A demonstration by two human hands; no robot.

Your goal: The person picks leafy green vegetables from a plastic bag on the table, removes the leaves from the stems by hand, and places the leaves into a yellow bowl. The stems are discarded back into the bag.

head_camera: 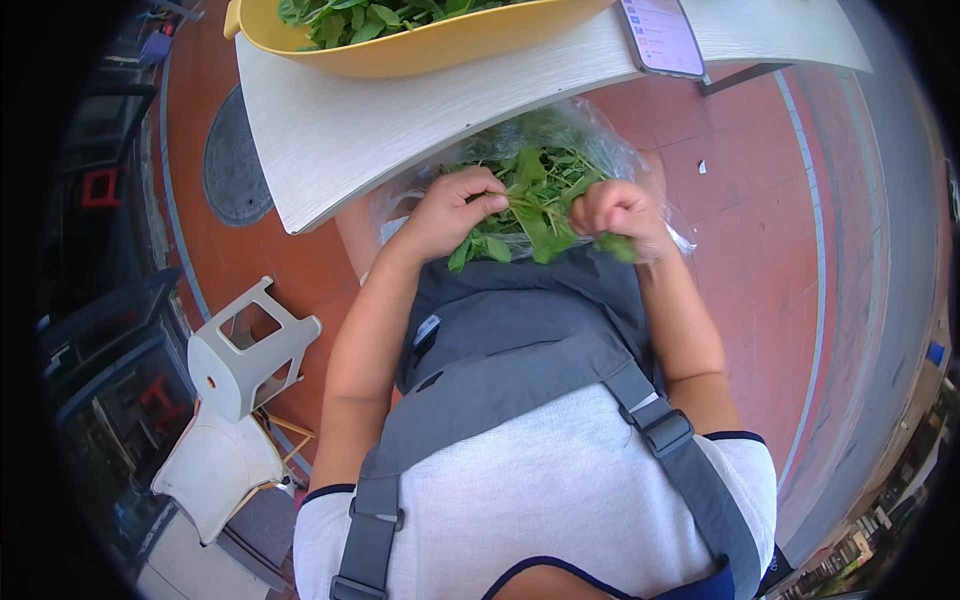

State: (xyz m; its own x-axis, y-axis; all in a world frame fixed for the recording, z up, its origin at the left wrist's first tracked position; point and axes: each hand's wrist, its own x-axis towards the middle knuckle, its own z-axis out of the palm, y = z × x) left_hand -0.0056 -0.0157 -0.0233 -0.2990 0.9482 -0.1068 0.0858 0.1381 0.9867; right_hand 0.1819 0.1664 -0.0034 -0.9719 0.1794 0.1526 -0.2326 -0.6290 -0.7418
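Observation:
On my lap lies a clear plastic bag, spread under a heap of leafy green herb sprigs. My left hand pinches the stems of a sprig between thumb and forefinger, its leaves hanging over the bag's near side. Leaves also hang just below that hand. To the right, my right hand is curled, with green leaves poking out under its fingers; the hand is slightly blurred. A grey apron covers my lap beneath the bag.
A white table juts over the bag's far side. On it stand a yellow basin with picked greens and a phone at the edge. A pale plastic stool lies tipped at the left, near a white seat.

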